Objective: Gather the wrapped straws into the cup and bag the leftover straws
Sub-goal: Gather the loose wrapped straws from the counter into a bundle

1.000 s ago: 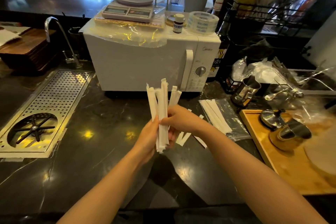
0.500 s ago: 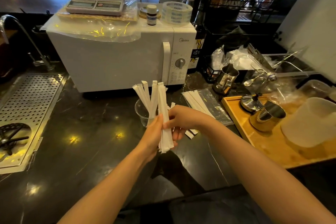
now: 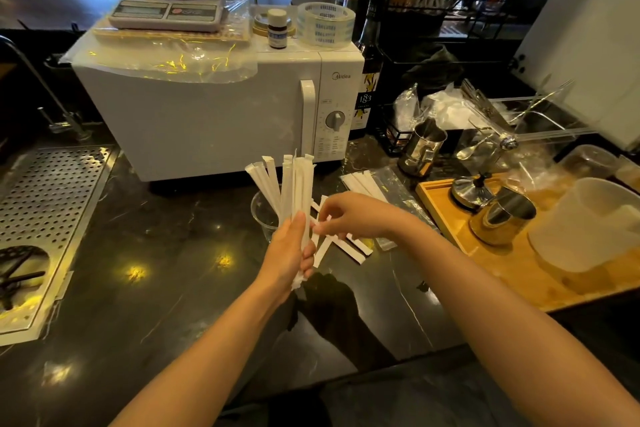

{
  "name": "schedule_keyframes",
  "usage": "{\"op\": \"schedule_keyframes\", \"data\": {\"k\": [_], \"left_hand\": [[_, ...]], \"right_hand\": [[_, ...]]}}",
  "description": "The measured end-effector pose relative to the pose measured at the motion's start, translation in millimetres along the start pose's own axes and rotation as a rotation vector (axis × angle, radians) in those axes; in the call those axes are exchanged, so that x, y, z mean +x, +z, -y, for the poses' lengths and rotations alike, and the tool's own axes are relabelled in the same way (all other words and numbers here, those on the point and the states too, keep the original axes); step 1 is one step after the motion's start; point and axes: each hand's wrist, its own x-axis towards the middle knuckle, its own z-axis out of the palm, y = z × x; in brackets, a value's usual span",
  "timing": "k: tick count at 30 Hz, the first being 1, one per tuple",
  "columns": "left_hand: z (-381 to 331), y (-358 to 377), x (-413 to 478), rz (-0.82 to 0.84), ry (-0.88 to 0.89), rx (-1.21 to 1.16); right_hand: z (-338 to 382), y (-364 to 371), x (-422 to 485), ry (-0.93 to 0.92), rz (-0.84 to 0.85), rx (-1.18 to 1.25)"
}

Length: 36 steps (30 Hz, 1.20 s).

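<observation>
My left hand (image 3: 289, 253) grips a bundle of white paper-wrapped straws (image 3: 292, 191), held upright and fanned at the top. Directly behind the bundle a clear plastic cup (image 3: 261, 215) stands on the dark counter, partly hidden. My right hand (image 3: 349, 217) hovers just right of the bundle, its fingertips pinching the end of a single wrapped straw (image 3: 322, 246) that slants down to the counter. A few loose wrapped straws (image 3: 356, 246) lie under that hand. More straws (image 3: 363, 185) rest on a clear plastic bag (image 3: 398, 191) further right.
A white microwave (image 3: 207, 114) stands behind the cup, with a scale (image 3: 169, 7) and tape roll (image 3: 325, 24) on top. A wooden tray (image 3: 446, 215) with metal jugs and a white pitcher (image 3: 585, 222) sits at the right. A perforated drain grate (image 3: 45, 201) lies left.
My right hand has let go of the bundle, moved right and down, and pinched one loose straw. The view shifted, bringing the cup into sight behind the bundle.
</observation>
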Motion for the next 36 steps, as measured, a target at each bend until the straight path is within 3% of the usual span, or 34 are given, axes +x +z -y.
{"op": "schedule_keyframes", "data": {"k": [5,10,18,24,36], "left_hand": [[-4,-11,-1,-0.057,-0.005,-0.074],[-5,-19,-5,-0.052,0.008,-0.077],[1,-32,-8,-0.034,-0.019,-0.065],[2,-36,-8,-0.036,-0.03,-0.045],[-2,-31,-4,-0.02,-0.047,-0.045]], "right_hand": [[-13,-11,13,0.103,-0.207,0.101],[-39,16,50,0.328,-0.321,0.254],[-53,62,78,0.545,-0.335,0.064],[-39,79,93,0.572,-0.341,-0.119],[-46,69,88,0.566,-0.343,-0.145]]}}
